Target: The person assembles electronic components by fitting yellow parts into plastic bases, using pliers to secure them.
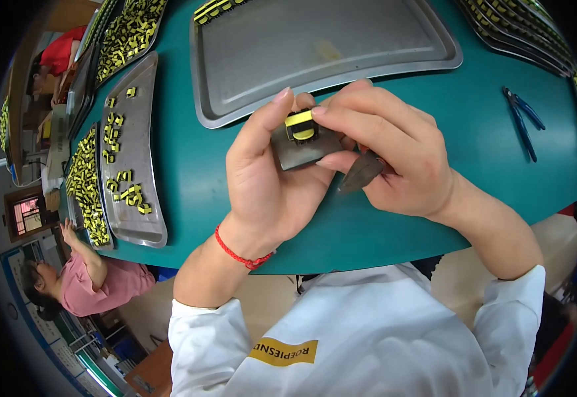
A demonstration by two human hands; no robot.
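Note:
Above the near half of the green table, my left hand is closed round a small grey metal plate. A small yellow-and-black transformer with dark pins rests at the plate's far edge, by my left fingertips. From the right, my right hand reaches in, its index fingertip touching the transformer's upper right side. A dark grey, leaf-shaped tool is tucked in my right hand, its pointed end toward the lower left. The rest of that tool is hidden by my fingers, so I cannot tell its kind.
A large metal tray holds a row of transformers at its far left edge. On the left, a narrower tray and fuller trays hold many more. Blue-handled cutters and stacked trays are at right. A person in pink sits left.

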